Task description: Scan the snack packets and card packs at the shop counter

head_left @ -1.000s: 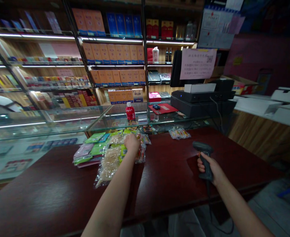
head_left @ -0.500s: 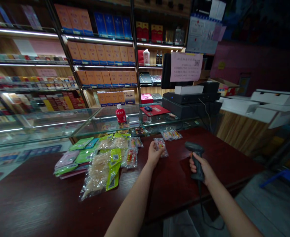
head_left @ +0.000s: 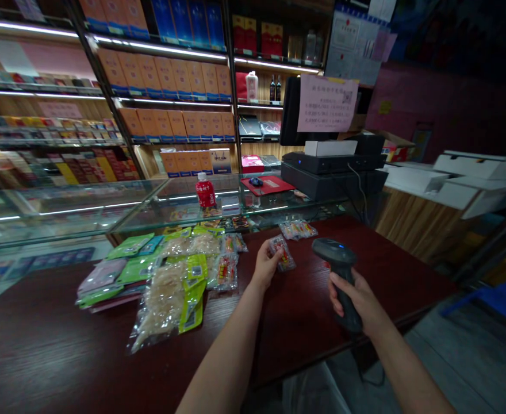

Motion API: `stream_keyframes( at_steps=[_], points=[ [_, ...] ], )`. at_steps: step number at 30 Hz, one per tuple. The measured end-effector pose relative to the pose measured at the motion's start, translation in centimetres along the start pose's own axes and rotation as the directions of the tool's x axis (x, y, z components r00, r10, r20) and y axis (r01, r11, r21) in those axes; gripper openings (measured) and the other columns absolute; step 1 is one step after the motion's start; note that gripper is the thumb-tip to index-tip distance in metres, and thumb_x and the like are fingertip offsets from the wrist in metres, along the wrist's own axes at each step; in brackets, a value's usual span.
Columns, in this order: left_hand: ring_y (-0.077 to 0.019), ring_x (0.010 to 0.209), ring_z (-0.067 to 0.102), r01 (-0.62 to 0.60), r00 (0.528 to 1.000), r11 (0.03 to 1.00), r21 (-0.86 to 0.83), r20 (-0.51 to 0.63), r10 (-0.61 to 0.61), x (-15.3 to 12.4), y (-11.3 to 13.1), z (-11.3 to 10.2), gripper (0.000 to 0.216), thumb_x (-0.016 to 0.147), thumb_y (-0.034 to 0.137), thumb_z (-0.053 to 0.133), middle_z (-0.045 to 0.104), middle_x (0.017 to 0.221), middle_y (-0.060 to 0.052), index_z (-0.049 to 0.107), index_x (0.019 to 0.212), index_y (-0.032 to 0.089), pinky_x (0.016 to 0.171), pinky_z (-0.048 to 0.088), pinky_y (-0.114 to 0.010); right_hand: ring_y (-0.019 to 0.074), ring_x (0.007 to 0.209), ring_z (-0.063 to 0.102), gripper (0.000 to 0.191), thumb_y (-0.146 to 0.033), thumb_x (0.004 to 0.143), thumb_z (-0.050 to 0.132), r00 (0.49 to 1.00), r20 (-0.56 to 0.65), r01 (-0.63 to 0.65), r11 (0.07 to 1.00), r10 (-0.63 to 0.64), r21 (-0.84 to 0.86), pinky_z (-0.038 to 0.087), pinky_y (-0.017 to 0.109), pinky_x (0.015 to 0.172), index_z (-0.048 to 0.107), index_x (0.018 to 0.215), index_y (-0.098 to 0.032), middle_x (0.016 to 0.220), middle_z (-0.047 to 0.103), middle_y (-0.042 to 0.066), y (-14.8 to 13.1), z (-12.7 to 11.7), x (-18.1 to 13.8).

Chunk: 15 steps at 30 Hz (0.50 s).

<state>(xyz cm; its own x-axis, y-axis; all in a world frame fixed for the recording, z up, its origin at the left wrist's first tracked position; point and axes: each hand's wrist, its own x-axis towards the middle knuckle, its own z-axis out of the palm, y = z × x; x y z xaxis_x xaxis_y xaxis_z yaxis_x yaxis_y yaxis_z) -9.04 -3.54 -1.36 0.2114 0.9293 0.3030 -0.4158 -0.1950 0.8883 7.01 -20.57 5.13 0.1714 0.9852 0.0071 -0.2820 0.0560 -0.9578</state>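
Note:
My left hand point(head_left: 267, 261) pinches a small clear snack packet point(head_left: 284, 253) with red and yellow print, just over the dark wooden counter. My right hand point(head_left: 353, 299) is wrapped around the handle of a black barcode scanner point(head_left: 334, 253); a blue light glows on its head, which points left toward the packet. Left of my left hand lie similar small packets point(head_left: 226, 271) and a large clear bag of pale shredded snack point(head_left: 162, 299) with a green label strip. Beyond my hands rests another group of small packets point(head_left: 298, 230).
Green and pink packages point(head_left: 106, 276) are piled at the left. Behind the counter point(head_left: 305, 322) runs a glass display case point(head_left: 149, 201) with a red bottle point(head_left: 205, 191) on it. A monitor point(head_left: 291, 112) stands above a black cash drawer point(head_left: 313, 181). White boxes point(head_left: 477, 164) sit at the right.
The scanner has been raised and its head now shows a blue light. My left hand keeps the packet, which is tilted slightly differently. The view has shifted a little.

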Motion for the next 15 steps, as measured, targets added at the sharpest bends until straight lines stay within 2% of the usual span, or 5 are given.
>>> stream_keyframes(
  at_steps=[5, 11, 15],
  points=[
    [-0.0182, 0.089, 0.063, 0.005, 1.0, 1.0, -0.023, 0.014, -0.005, 0.0, -0.1, -0.3, 0.047, 0.068, 0.039, 0.077, 0.068, 0.096, -0.004, 0.062, 0.107, 0.018, 0.086, 0.049, -0.032, 0.0076, 0.033, 0.046, 0.046, -0.048, 0.074, 0.072, 0.991, 0.124, -0.032, 0.992, 0.046, -0.118, 0.034, 0.017, 0.031, 0.051, 0.104, -0.02, 0.054, 0.053, -0.008, -0.9, 2.1, -1.6],
    [-0.0182, 0.083, 0.063, 0.029, 0.999, 1.0, -0.002, 0.03, -0.029, -0.2, -0.1, -0.2, 0.043, 0.069, 0.041, 0.075, 0.068, 0.094, -0.005, 0.062, 0.103, 0.018, 0.081, 0.05, -0.033, 0.0065, 0.032, 0.045, 0.044, -0.049, 0.072, 0.073, 0.994, 0.089, -0.048, 0.986, 0.063, -0.159, 0.033, 0.016, 0.031, 0.05, 0.095, -0.02, 0.053, 0.053, -0.009, -1.3, 3.5, -2.3],
    [-0.0167, 0.077, 0.061, 0.028, 1.0, 0.993, 0.115, -0.003, -0.028, -0.3, 0.2, -0.1, 0.037, 0.072, 0.038, 0.071, 0.067, 0.091, -0.005, 0.063, 0.1, 0.016, 0.072, 0.05, -0.03, 0.0069, 0.032, 0.044, 0.044, -0.052, 0.071, 0.073, 0.995, 0.078, -0.054, 0.984, 0.068, -0.173, 0.033, 0.016, 0.03, 0.049, 0.091, -0.021, 0.051, 0.052, -0.009, -1.3, 3.6, -2.4]
  ],
)
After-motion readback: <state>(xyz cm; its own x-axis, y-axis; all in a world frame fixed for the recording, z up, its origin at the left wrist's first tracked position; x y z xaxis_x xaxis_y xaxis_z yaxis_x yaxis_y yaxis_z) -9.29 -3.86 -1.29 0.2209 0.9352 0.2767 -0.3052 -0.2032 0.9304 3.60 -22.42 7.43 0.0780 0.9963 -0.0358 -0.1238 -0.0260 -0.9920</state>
